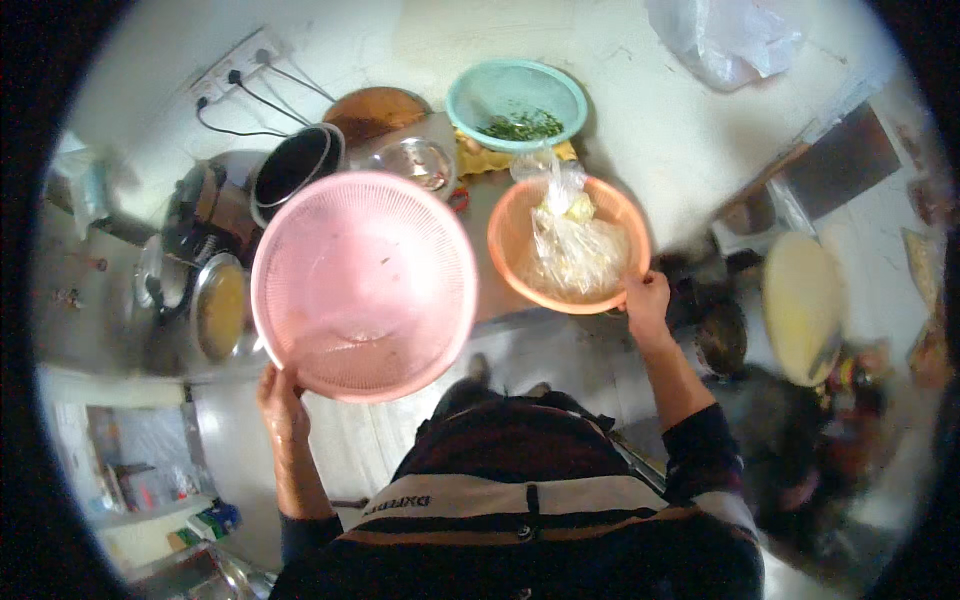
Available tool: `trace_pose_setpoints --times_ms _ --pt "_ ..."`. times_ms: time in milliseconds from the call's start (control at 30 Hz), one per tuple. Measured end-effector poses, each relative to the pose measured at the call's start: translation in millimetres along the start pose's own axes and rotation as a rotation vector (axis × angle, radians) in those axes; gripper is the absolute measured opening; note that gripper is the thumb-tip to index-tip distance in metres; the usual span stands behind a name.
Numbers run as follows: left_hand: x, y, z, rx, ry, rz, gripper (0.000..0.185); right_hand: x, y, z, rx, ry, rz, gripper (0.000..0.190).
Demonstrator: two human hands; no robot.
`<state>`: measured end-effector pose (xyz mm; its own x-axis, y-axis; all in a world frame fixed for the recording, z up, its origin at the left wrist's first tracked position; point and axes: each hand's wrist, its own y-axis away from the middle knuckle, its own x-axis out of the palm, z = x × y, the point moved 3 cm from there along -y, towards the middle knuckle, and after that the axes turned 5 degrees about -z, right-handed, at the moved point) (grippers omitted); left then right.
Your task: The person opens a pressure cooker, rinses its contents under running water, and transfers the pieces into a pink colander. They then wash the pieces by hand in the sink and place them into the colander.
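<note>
My left hand [283,401] grips the rim of a large pink plastic colander [364,285], which is tilted so that its inside faces me. A few dark specks cling to its inner surface. On the right, my right hand [646,296] has hold of the rim of a smaller orange plastic colander [511,244]. A knotted clear plastic bag [574,251] of pale food sits in the orange one. Just behind it stands a turquoise colander [480,90] with chopped green leaves [521,126] in the bottom.
Along the wall are a dark pot [296,169], a steel bowl [412,161] and a round wooden board [379,109]. A plate of yellow food [223,313] is at the left. Black cords run from a wall socket strip [234,71]. To the right stands a round yellowish board [801,307].
</note>
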<state>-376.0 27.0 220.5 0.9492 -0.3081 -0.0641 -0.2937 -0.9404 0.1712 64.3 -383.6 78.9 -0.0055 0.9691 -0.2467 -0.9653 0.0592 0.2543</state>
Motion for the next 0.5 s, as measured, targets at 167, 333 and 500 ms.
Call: trace_pose_setpoints --times_ms 167,333,500 --pt "61 8 -35 0.068 0.299 0.175 0.022 41 -3 -45 0.067 0.032 -0.062 0.027" --pt "174 18 -47 0.061 0.296 0.508 0.024 13 34 -48 0.046 -0.072 0.193 0.037" --pt "266 62 -24 0.015 0.207 1.015 0.017 -95 82 -24 0.223 -0.463 0.139 0.044"
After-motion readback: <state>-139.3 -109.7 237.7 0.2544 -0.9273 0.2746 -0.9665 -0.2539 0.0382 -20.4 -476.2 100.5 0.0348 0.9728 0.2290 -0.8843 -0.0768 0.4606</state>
